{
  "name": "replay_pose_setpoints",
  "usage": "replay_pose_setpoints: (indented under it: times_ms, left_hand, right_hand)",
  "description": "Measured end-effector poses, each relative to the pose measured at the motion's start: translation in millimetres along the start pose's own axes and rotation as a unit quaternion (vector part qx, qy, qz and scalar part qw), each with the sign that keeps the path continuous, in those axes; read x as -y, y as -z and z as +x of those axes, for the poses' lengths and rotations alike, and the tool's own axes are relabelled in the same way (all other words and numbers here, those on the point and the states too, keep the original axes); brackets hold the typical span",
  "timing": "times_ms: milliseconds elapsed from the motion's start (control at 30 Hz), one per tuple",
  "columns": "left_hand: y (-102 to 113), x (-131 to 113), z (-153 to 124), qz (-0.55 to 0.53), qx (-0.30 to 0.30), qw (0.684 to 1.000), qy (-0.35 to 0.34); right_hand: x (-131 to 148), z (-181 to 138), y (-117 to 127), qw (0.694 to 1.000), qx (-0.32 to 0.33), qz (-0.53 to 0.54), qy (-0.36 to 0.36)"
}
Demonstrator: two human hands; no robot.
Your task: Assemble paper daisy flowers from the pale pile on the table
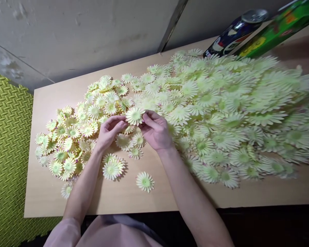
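Both my hands meet over the middle of a pale wooden board (54, 96) and pinch one cream-and-green fabric daisy (134, 115) between their fingertips. My left hand (108, 129) grips its left edge and my right hand (156, 130) grips its right edge. Below them lie loose daisies, among them a stacked one (112, 168) and a single one (145, 180). A smaller heap of daisies (77, 130) spreads to the left of my hands. A much larger pile (234, 113) covers the right side of the board.
A dark can (234, 32) and a green box (278, 29) lie at the board's far right corner. A green foam mat (7, 154) covers the floor at left. A grey wall stands behind the board. The board's near edge runs just above my lap.
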State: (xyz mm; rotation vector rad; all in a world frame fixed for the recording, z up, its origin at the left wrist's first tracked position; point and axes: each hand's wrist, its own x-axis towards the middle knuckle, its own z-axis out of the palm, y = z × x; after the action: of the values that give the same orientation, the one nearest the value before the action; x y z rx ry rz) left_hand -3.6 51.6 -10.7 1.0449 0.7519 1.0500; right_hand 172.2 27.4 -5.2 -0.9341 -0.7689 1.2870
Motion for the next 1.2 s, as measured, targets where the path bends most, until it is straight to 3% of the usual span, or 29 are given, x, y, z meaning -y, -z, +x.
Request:
replay_pose_setpoints:
  times_ms: [133, 467, 733, 1000, 1200]
  left_hand:
    - [7, 2, 1, -0.029, -0.001, 0.999, 0.027]
    - [4, 0, -2, 0.009, 0.045, 0.999, 0.007]
    - [-5, -4, -5, 0.089, -0.044, 0.993, -0.058]
    - [2, 5, -4, 0.120, -0.054, 0.984, -0.119]
    - [0, 2, -4, 0.123, -0.059, 0.985, -0.103]
  right_hand:
    - [-5, -3, -3, 0.999, 0.021, -0.030, 0.012]
    - [-5, -13, -16, 0.973, 0.008, -0.176, 0.146]
    - [-1, -12, -13, 0.980, 0.018, -0.179, 0.090]
    - [0, -12, -9, 0.985, 0.063, -0.142, 0.071]
    - [-5, -11, -8, 0.988, 0.048, -0.133, 0.058]
